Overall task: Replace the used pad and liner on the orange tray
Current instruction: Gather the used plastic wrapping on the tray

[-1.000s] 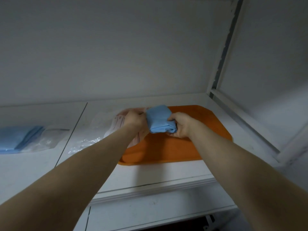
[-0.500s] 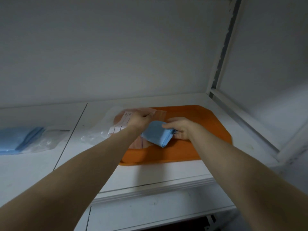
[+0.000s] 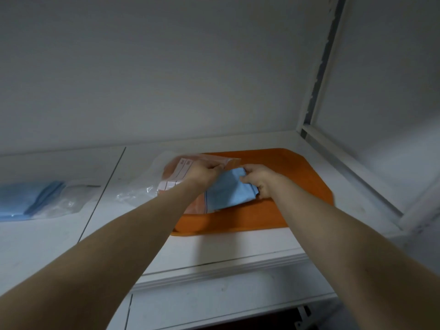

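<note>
Mid-frame, above the orange tray (image 3: 297, 186) on the worktop (image 3: 238, 246), the left hand (image 3: 204, 173) and right hand (image 3: 258, 181) each pinch the folded blue pad (image 3: 228, 192), which probably wants unfolding evenly, edges square with the tray.

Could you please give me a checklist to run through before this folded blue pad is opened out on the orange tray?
1. Grip on the folded blue fabric pad: left hand and right hand both hold it: ok.
2. Right part of the orange plastic tray bare: ok.
3. Is the clear plastic bag with a printed label off the tray: not ok, it overlaps the tray's left part, beneath the pad.
4. Tray resting fully on the white counter: ok.
5. Pad's correct side facing up: cannot tell.
</note>
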A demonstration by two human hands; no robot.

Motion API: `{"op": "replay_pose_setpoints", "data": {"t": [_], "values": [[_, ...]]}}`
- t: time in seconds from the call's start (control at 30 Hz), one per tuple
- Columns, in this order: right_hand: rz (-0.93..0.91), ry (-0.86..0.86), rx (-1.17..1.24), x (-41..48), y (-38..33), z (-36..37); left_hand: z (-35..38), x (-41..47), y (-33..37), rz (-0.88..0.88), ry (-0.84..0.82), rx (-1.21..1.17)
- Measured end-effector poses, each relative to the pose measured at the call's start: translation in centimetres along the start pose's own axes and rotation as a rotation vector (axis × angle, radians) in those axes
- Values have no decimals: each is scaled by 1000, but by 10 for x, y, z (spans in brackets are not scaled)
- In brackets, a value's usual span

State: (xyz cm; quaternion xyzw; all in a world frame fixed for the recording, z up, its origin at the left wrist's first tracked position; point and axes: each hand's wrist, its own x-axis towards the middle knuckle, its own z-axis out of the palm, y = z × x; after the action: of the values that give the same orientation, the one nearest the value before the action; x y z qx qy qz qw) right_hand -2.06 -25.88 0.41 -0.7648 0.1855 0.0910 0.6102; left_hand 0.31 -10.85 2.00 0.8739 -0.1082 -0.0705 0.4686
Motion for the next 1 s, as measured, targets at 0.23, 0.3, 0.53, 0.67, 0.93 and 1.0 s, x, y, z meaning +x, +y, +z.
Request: {"op": "replay_pose_setpoints", "data": {"t": [0.23,0.3,0.53,0.67,0.93,1.0], "values": [[167,-3,404,3,-1,-5,0,0,-2,-2,-15,25],[137,-13,318,8,3,-7,0,2,-3,1,-15,33],[231,-61,-95,-5,-8,3,2,3,-2,0,-29,47],[141,-52,-20,5,-2,6,3,3,-2,-8,-41,55],[111,219,497,11,0,8,1,4,-6,-39,-64,54],[181,216,362,8,0,9,1,5,-7,-51,-68,57]]}}
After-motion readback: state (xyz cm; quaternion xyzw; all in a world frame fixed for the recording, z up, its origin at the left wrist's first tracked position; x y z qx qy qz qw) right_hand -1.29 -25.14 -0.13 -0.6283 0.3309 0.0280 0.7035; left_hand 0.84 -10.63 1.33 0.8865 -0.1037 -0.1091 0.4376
